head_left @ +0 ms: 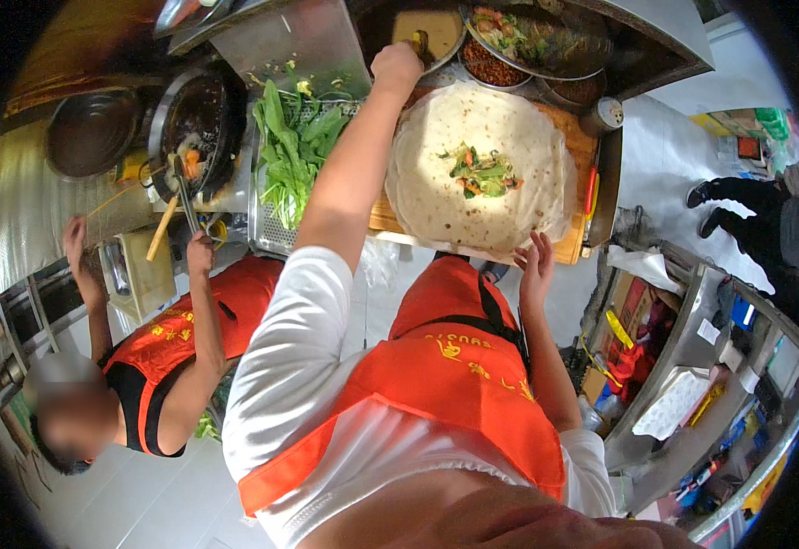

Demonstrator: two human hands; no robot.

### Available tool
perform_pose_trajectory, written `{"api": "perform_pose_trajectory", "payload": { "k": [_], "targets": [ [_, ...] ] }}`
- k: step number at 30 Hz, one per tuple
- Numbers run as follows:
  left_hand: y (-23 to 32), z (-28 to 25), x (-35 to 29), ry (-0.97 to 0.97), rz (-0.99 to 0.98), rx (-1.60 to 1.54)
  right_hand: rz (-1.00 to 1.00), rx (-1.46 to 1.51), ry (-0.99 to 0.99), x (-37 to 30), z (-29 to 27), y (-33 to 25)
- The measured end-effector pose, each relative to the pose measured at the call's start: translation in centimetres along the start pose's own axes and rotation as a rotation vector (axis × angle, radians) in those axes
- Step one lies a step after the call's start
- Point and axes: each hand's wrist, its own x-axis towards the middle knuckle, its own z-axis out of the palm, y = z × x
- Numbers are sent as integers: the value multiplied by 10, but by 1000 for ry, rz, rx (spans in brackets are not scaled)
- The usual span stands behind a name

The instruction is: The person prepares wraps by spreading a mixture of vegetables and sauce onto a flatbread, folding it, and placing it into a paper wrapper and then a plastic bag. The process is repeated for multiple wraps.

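Observation:
On the wooden board [383, 218] lies a broad, pale round flatbread [436, 133], apparently several thin sheets stacked. A small heap of chopped greens and orange bits [484, 172] sits at its middle. My left hand [397, 69] reaches past the bread to the bowl of tan sauce [422, 25]. Its fingers are closed on a short dark-yellow utensil [421, 42] at the sauce, whose kind I cannot make out. Fingers apart, my right hand [535, 270] is by the bread's near right edge; whether it touches is unclear.
Behind the board are a large bowl of chopped vegetables [500, 35] and a bowl of reddish crumbs [489, 66]. Leafy greens [290, 151] fill a metal tray at left. A co-worker [184, 357] holds tongs [186, 201] over a wok [166, 119]. Shelves [692, 329] stand right.

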Motion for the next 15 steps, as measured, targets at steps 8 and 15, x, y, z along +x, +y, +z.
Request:
{"api": "perform_pose_trajectory", "payload": {
  "k": [8, 15],
  "targets": [
    [9, -62, -72, 114, 99, -179, 37, 34, 135, -4, -11, -1],
    [49, -2, -145, -489, 169, -437, -392, -770, -74, -8, -1, -6]
  ]
}}
